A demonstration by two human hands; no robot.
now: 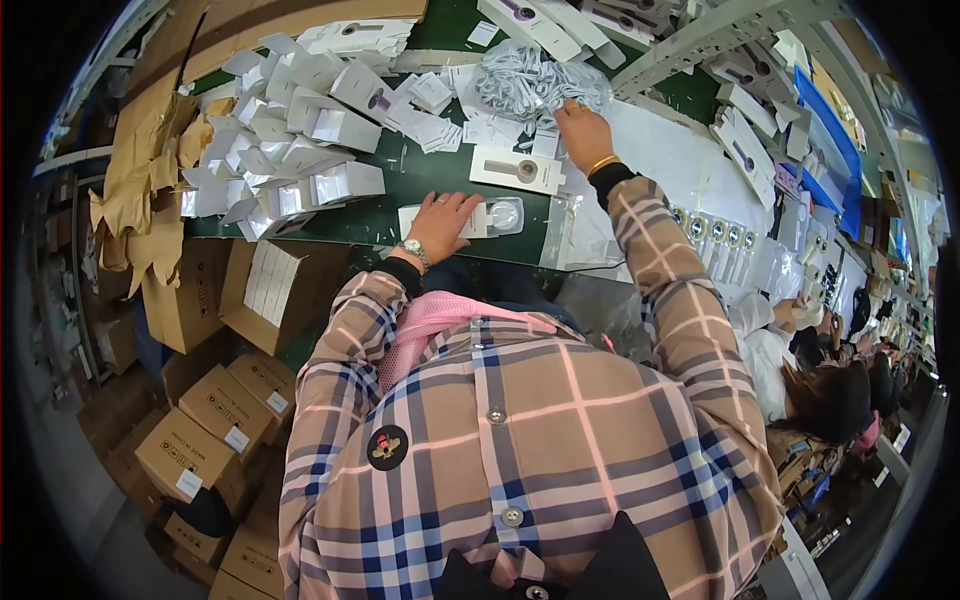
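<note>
My left hand (445, 226) lies across a narrow white tray (477, 221) near the table's front edge, its thumb and fingers on opposite sides. A rounded item in clear plastic (505, 215) sits at the tray's right end. Farther off, my right hand (584, 136) reaches to the near side of a heap of bundled pale cables (535, 82). Its fingers are pinched on a cable there; the fingertips are partly hidden. Between my hands lies a flat white box (515, 170) with a device pictured on its lid. White paper slips (428, 120) are scattered left of the cables.
Many open white boxes (290, 140) crowd the left of the green table (400, 170). Brown cartons (212, 410) stand on the floor at left. Round-headed devices (715, 235) lie in a row at right, near a blue bin (835, 140). A metal post (700, 45) slants overhead; other people work at far right.
</note>
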